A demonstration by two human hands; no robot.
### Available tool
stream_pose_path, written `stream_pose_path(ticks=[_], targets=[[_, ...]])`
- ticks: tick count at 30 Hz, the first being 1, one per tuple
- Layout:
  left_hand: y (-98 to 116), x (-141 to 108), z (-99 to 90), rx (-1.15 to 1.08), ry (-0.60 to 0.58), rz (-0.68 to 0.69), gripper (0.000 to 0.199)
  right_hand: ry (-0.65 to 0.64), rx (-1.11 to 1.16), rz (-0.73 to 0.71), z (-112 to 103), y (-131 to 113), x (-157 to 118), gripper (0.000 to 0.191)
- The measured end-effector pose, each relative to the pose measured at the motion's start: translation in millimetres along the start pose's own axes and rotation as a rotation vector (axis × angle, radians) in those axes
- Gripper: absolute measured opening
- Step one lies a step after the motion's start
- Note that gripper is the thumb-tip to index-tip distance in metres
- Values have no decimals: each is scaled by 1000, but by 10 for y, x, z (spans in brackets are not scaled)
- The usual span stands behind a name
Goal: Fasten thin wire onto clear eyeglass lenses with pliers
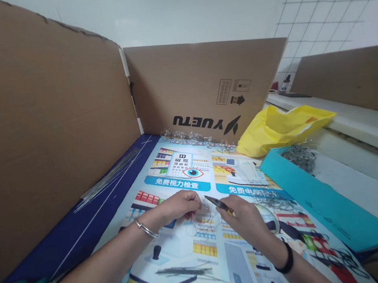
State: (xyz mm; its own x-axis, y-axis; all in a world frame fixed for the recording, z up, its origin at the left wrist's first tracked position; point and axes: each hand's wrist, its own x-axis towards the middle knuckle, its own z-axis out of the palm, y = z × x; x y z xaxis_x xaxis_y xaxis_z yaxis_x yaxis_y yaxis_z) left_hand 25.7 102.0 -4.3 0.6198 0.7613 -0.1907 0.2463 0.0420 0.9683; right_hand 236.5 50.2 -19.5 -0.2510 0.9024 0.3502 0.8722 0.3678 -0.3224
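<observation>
Pale wall (191,5) behind cardboard panels (174,85)

The needle-nose pliers (220,204) had dark metal jaws with a dull sheen. The wire lengths (186,271) looked like thin, smooth metal. The bracelet (147,228) was polished, glossy metal; the wristband (288,257), matt. The YUETU panel (180,81) was matt cardboard, the printed poster (211,171) smooth, the yellow bag (261,131) softly creased.

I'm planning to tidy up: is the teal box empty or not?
Not empty: a tangle of thin grey wire lies at the far end of the teal box, with bare white inside showing nearer.
</observation>
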Motion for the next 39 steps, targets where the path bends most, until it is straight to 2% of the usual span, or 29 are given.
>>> stream_pose_path(ticks=[5, 14, 24, 30, 36, 39], targets=[[-22, 11, 5, -22, -11, -14, 5, 15, -49, -36, 3, 15, -2, 12], [-9, 11, -6, -26, 49, -9, 9, 122, -37, -96, 26, 98, -2, 11], [-20, 9, 7, -23, 17, -7, 5, 30, -173, -86, -52, 7, -18, 12], [-20, 14, -2, 1, 8, -7, 11, 7, -119, -54, -65, 7, -3, 12], [-28, 6, 12, 8, -15, 21, 8, -63, -42, -3, -71, -3, 12, 13], [-18, 2, 10, 7, -5, 16, 7, -49, -13, -2, -46, 25, 13, 12]])
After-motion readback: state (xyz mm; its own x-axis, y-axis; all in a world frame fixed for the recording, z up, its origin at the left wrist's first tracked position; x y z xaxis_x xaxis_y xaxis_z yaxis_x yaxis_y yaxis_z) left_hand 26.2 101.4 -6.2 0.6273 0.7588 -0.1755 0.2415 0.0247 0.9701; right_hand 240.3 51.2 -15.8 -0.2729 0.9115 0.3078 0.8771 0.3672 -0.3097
